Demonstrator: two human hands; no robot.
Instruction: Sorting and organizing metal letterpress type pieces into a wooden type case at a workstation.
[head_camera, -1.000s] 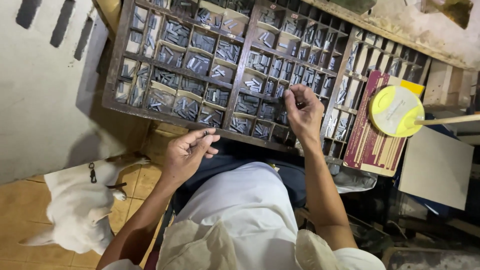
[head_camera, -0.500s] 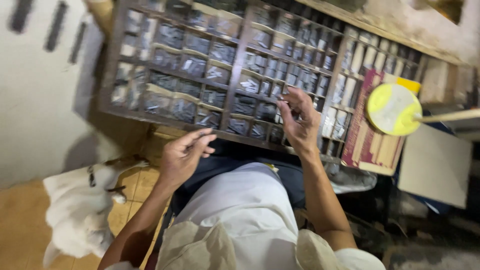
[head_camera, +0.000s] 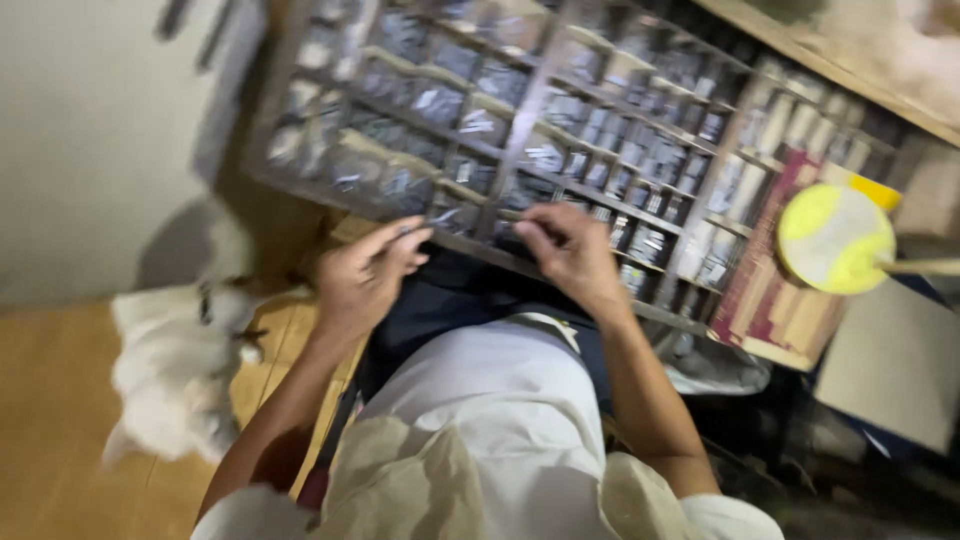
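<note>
A wooden type case (head_camera: 530, 90) with many small compartments full of grey metal pieces fills the upper middle of the head view. My left hand (head_camera: 365, 280) hovers just below its near edge, fingers curled together, seemingly pinching something small and dark; blur hides what it is. My right hand (head_camera: 570, 250) rests at the case's near edge, fingers bent down over the front compartments. Whether it holds a piece I cannot tell. My lap in white cloth (head_camera: 480, 430) lies below both hands.
A white dog (head_camera: 175, 370) lies on the wooden floor (head_camera: 50, 420) at left. At right a round yellow disc (head_camera: 835, 238) on a stick sits above a red-striped book (head_camera: 770, 300) and a grey board (head_camera: 890, 360).
My right hand has come down from inside the case to its near edge, closer to my left hand. The view has shifted and blurred.
</note>
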